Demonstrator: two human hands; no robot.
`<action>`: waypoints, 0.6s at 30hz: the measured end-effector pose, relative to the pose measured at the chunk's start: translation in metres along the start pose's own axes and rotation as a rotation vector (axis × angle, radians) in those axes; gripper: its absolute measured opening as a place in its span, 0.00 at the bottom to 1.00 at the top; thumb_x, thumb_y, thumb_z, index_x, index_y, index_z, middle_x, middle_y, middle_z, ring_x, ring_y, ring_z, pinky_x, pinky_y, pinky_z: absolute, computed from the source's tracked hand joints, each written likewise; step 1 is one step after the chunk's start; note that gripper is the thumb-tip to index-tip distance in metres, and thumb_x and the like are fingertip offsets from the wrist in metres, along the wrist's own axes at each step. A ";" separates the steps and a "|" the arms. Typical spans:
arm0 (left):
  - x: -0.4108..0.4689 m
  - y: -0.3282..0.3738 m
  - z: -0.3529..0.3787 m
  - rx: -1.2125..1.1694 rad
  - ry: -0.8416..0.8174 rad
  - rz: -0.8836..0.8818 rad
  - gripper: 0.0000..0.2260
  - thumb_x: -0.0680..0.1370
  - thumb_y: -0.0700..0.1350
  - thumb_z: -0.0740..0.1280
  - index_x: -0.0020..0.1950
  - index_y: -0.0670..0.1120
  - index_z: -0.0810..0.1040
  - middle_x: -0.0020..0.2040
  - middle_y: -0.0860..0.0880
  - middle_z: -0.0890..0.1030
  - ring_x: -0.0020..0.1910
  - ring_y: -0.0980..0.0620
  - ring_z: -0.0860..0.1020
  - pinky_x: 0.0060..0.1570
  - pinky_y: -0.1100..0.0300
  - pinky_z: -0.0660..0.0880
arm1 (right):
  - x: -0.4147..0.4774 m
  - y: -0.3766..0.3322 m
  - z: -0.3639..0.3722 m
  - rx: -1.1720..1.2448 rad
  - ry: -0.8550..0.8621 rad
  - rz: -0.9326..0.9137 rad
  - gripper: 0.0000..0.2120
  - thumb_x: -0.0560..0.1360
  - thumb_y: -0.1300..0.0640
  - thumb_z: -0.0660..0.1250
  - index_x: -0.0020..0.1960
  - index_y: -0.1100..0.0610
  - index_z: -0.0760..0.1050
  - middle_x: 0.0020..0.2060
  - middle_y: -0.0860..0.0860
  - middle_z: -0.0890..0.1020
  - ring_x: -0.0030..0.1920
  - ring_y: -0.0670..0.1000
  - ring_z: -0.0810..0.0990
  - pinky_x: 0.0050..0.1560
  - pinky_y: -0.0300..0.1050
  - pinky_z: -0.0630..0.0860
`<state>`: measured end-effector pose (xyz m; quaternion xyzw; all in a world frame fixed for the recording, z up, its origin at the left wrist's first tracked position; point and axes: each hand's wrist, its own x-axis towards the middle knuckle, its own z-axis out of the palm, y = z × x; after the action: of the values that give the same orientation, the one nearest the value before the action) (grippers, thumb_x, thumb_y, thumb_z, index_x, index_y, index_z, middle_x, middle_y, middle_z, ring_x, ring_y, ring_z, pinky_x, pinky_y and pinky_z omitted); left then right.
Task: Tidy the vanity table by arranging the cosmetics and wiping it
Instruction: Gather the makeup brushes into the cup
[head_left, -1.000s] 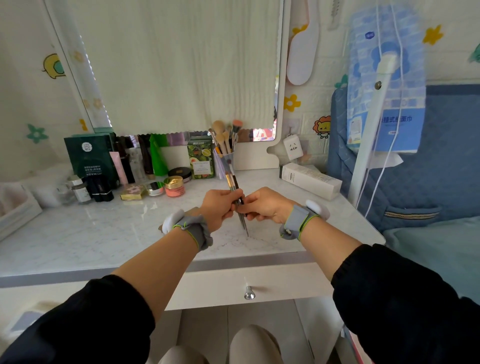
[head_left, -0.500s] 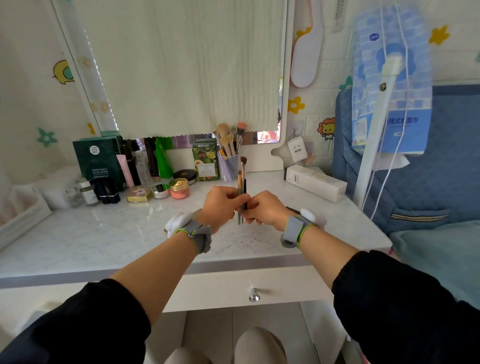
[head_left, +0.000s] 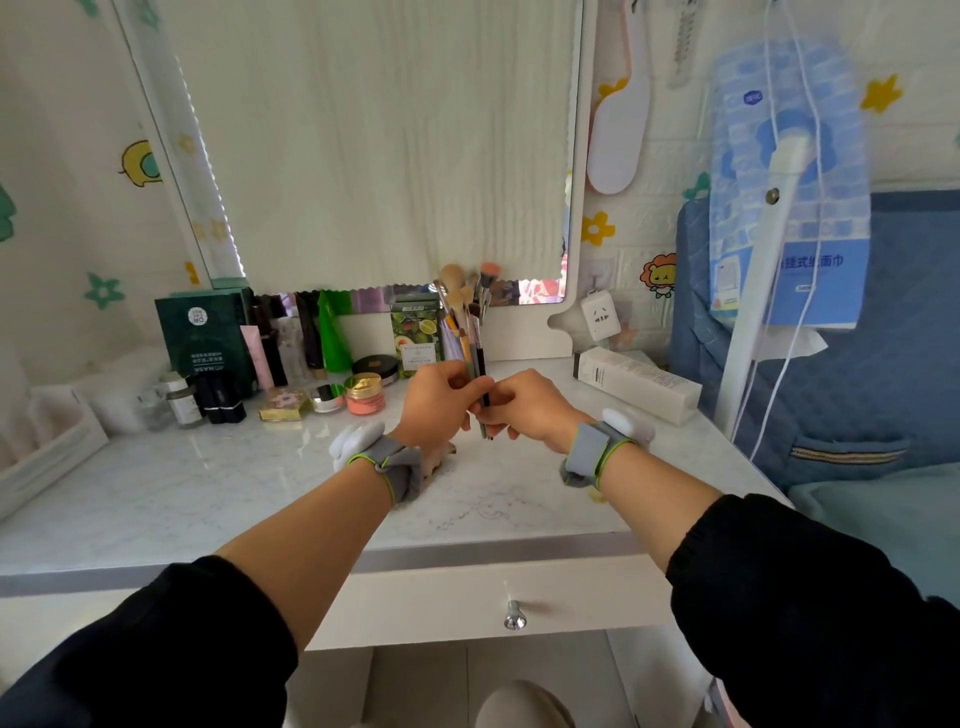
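Note:
My left hand (head_left: 441, 402) and my right hand (head_left: 524, 408) meet above the middle of the white marble vanity table (head_left: 208, 483). Both pinch a small bundle of makeup brushes (head_left: 479, 358), held upright with the bristles up. Just behind them stands a clear brush holder (head_left: 457, 338) with several brushes sticking out of it. Along the back left stands a row of cosmetics: a dark green box (head_left: 205, 332), a pink tube (head_left: 257, 356), dark lipsticks (head_left: 223, 397), a gold compact (head_left: 284, 405), a silver jar (head_left: 327, 397) and an orange jar (head_left: 365, 394).
A long white box (head_left: 636, 382) lies at the back right of the table. A green printed box (head_left: 415, 338) stands beside the holder. A white tray (head_left: 47, 452) sits at the far left. A cloth covers the mirror (head_left: 395, 145). A blue bed (head_left: 852, 395) lies to the right.
The brushes went from slanting with tips down to upright. Both hands carried them away from me toward the brush holder.

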<state>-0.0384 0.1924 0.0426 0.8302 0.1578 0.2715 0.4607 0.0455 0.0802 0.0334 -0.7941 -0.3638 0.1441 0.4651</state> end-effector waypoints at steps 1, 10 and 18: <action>0.003 0.004 -0.002 0.005 0.009 0.012 0.14 0.77 0.44 0.69 0.43 0.32 0.76 0.31 0.42 0.80 0.19 0.54 0.72 0.26 0.62 0.71 | 0.003 -0.002 -0.002 -0.001 0.008 -0.011 0.04 0.72 0.63 0.71 0.42 0.64 0.82 0.34 0.57 0.83 0.35 0.50 0.81 0.29 0.36 0.73; 0.039 0.017 -0.017 -0.011 0.083 0.083 0.07 0.77 0.43 0.69 0.46 0.39 0.79 0.33 0.44 0.81 0.24 0.52 0.75 0.26 0.64 0.74 | 0.038 -0.027 -0.018 -0.012 0.040 -0.073 0.02 0.71 0.64 0.71 0.42 0.63 0.82 0.35 0.57 0.83 0.34 0.49 0.81 0.29 0.34 0.74; 0.082 0.012 -0.024 -0.010 0.152 0.113 0.05 0.77 0.42 0.69 0.45 0.41 0.79 0.36 0.43 0.81 0.27 0.53 0.75 0.25 0.69 0.71 | 0.086 -0.035 -0.022 -0.041 0.109 -0.102 0.07 0.71 0.62 0.73 0.43 0.67 0.82 0.35 0.60 0.84 0.34 0.51 0.80 0.30 0.34 0.75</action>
<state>0.0135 0.2450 0.0881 0.8125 0.1436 0.3601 0.4353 0.1020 0.1387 0.0839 -0.7907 -0.3807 0.0693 0.4744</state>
